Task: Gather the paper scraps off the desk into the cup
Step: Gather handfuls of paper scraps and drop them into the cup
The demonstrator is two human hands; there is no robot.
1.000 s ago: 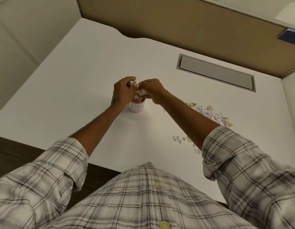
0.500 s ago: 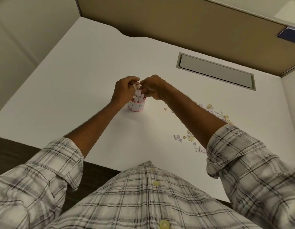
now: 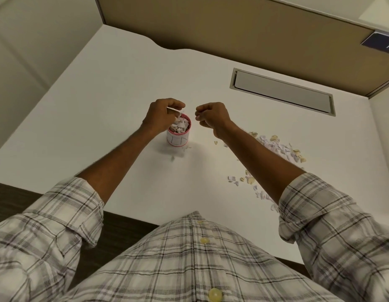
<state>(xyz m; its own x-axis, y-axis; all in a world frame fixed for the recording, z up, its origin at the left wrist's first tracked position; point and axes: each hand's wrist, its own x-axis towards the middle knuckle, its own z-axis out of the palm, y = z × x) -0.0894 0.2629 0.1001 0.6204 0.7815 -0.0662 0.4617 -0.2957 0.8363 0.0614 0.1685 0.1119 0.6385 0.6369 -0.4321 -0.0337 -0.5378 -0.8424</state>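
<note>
A small white cup (image 3: 178,139) with a pink rim stands in the middle of the white desk (image 3: 102,105), heaped with paper scraps. My left hand (image 3: 162,115) hovers over the cup's left rim and pinches white paper scraps (image 3: 177,112) above the opening. My right hand (image 3: 211,116) is just right of the cup, above the desk, its fingers curled with nothing visible in them. A scatter of loose scraps (image 3: 278,147) lies on the desk to the right, partly hidden by my right forearm. More scraps (image 3: 243,180) lie nearer me, and a few (image 3: 178,154) beside the cup's base.
A grey recessed cable flap (image 3: 283,92) is set into the desk at the back right. A brown partition panel (image 3: 232,29) walls the far side. The desk's near edge (image 3: 124,212) runs just in front of my plaid shirt.
My hands were together over the cup; the right hand has now drawn away to the right. The left hand stays above the cup with scraps. A few scraps now lie by the cup's base.
</note>
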